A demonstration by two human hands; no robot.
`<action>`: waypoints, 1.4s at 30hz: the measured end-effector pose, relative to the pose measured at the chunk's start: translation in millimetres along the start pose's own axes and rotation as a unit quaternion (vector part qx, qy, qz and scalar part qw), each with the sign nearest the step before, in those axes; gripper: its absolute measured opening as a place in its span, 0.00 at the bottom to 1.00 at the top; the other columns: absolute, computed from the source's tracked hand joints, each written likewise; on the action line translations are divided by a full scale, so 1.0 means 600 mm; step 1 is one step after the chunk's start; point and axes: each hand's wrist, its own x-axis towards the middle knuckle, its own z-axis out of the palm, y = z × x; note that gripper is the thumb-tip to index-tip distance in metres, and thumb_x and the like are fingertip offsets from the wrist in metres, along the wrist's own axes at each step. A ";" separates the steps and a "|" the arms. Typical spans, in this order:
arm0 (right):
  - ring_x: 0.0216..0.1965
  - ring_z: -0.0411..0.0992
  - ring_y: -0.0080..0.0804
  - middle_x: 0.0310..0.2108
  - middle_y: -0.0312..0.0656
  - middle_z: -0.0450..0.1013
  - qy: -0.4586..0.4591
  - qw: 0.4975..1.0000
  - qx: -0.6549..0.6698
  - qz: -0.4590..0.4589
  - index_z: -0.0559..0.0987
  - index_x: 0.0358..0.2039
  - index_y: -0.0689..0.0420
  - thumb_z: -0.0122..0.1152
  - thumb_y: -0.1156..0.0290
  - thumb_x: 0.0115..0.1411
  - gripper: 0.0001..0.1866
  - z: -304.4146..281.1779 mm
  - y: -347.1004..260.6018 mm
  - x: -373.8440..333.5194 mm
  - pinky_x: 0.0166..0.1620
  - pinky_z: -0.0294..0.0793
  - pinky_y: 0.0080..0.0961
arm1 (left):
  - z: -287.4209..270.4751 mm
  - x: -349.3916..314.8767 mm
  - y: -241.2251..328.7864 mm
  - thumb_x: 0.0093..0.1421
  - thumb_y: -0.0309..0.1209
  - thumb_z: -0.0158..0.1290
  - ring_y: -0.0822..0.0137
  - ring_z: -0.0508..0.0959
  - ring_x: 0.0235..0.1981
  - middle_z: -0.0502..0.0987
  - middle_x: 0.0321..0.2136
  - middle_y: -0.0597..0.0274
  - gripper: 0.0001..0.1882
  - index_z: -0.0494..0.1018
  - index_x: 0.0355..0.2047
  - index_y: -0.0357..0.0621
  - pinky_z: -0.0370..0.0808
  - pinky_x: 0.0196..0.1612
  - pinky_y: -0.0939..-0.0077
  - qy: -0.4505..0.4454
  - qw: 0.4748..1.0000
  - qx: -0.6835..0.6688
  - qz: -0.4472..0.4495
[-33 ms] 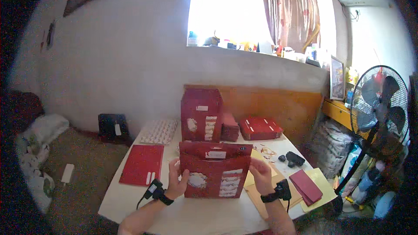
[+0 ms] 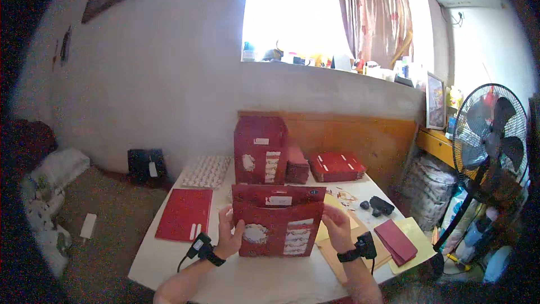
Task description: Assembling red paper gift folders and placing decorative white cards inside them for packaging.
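A dark red document envelope (image 2: 275, 236) stands upright on the table in front of me, its lower edge at the tabletop. White patches and a pale label mark its front. At its left edge is my left hand (image 2: 228, 233), closed on it with the thumb on the front face. My right hand (image 2: 337, 229) is closed at the opposite edge, its fingertips partly hidden. Each wrist wears a black strap with a small device. Directly behind stands a similar dark red envelope (image 2: 260, 149) with like markings, its bottom covered by the held one.
On the white table (image 2: 219, 276) lie a red folder (image 2: 184, 214), a white patterned stack (image 2: 206, 171), red stacks (image 2: 337, 166), small black objects (image 2: 381, 206), tan sheets (image 2: 337, 264), a pink-red folded piece (image 2: 394, 241) and pale yellow paper (image 2: 413, 245). A fan (image 2: 492, 135) stands right.
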 end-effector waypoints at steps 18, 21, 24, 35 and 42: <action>0.48 0.63 0.30 0.46 0.43 0.65 -0.023 0.987 0.155 0.043 0.64 0.48 0.62 0.49 0.80 0.53 0.19 0.012 0.008 -0.005 0.52 0.60 0.27 | -0.001 -0.004 0.015 0.58 0.24 0.39 0.63 0.66 0.45 0.64 0.45 0.48 0.24 0.44 0.52 0.43 0.62 0.49 0.70 -0.004 0.993 0.111 0.049; 0.48 0.63 0.29 0.46 0.43 0.65 -0.004 0.992 0.124 0.012 0.65 0.47 0.62 0.50 0.80 0.53 0.19 0.010 0.014 -0.004 0.51 0.61 0.25 | 0.000 -0.002 0.014 0.57 0.22 0.39 0.63 0.66 0.46 0.64 0.44 0.48 0.24 0.44 0.52 0.43 0.62 0.49 0.69 -0.006 0.990 0.134 0.040; 0.44 0.64 0.26 0.43 0.40 0.67 0.030 0.997 0.062 -0.025 0.66 0.46 0.61 0.52 0.79 0.52 0.19 0.018 0.003 -0.003 0.48 0.63 0.23 | 0.001 -0.007 0.003 0.57 0.22 0.40 0.63 0.66 0.46 0.64 0.45 0.49 0.25 0.44 0.53 0.43 0.62 0.48 0.70 0.000 0.997 0.079 0.026; 0.41 0.66 0.24 0.40 0.38 0.68 0.042 0.998 0.032 -0.021 0.67 0.41 0.58 0.52 0.77 0.53 0.13 0.015 0.009 -0.008 0.45 0.65 0.22 | 0.000 0.000 0.009 0.57 0.23 0.41 0.63 0.67 0.46 0.66 0.43 0.49 0.25 0.44 0.52 0.42 0.62 0.48 0.70 -0.021 0.995 0.083 0.050; 0.42 0.66 0.25 0.39 0.37 0.68 -0.001 0.999 0.037 0.008 0.66 0.42 0.58 0.52 0.77 0.53 0.15 0.002 0.011 -0.006 0.47 0.64 0.23 | 0.007 -0.003 0.011 0.56 0.24 0.42 0.63 0.65 0.46 0.64 0.44 0.49 0.24 0.45 0.51 0.42 0.59 0.50 0.69 0.003 0.998 0.049 0.037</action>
